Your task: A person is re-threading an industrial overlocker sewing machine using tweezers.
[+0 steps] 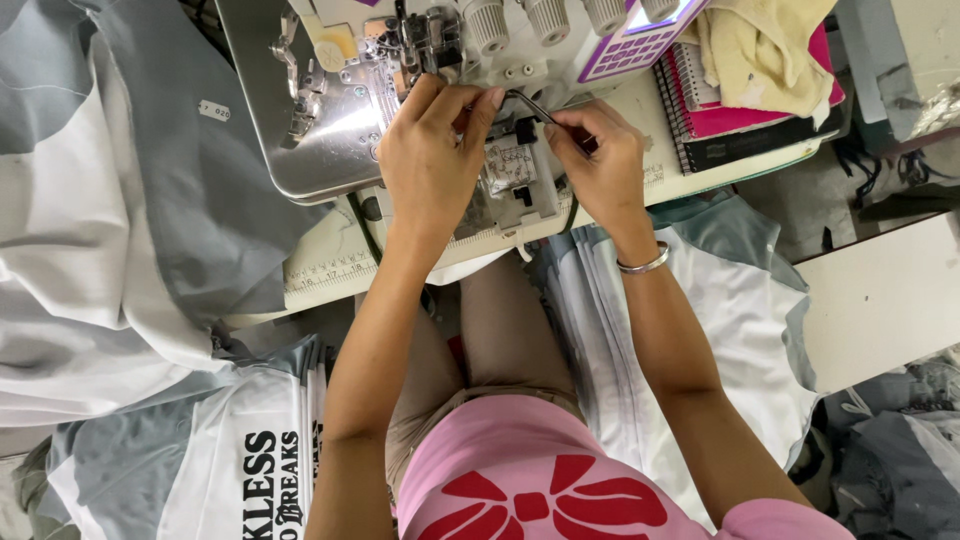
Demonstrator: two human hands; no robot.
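Head camera looks steeply down (close) at the sewing machine (400, 90).

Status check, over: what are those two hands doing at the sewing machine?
Left hand pinching at the needle area. Right hand gripping tweezers, tips toward it. Nothing blocking.

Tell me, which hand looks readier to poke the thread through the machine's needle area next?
Probably the right hand: it already pinches the metal tweezers, tip angled toward the needle area of the sewing machine. The left hand has its fingers steadying there.
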